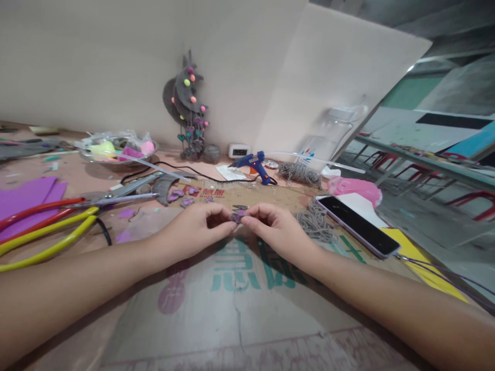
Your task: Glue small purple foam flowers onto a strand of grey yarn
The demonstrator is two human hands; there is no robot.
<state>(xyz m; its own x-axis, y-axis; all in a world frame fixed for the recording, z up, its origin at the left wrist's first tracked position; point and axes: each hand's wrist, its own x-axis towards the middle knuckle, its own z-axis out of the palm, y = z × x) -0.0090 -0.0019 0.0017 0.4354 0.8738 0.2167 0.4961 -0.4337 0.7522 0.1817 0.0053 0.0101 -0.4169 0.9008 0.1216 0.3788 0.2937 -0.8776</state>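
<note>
Over the printed cardboard point(193, 319), my left hand point(195, 226) and my right hand point(278, 229) meet fingertip to fingertip. Both are closed in a pinch on one small grey and purple felt piece point(238, 213), which is partly covered by the fingers. Its exact shape is too small to make out. Just beyond my left hand lie several similar grey and purple felt pieces point(187, 202) and a curved grey felt strip point(165, 186). A loose bundle of grey yarn point(315, 222) rests beside my right hand.
A blue glue gun point(255, 164) stands behind my hands, its cord running left. Red-handled scissors point(58, 203) and yellow-handled pliers point(58, 237) lie left, near purple sheets point(29, 198). A phone point(358, 225) lies right. A felt moon ornament point(187, 98) leans against the back panel.
</note>
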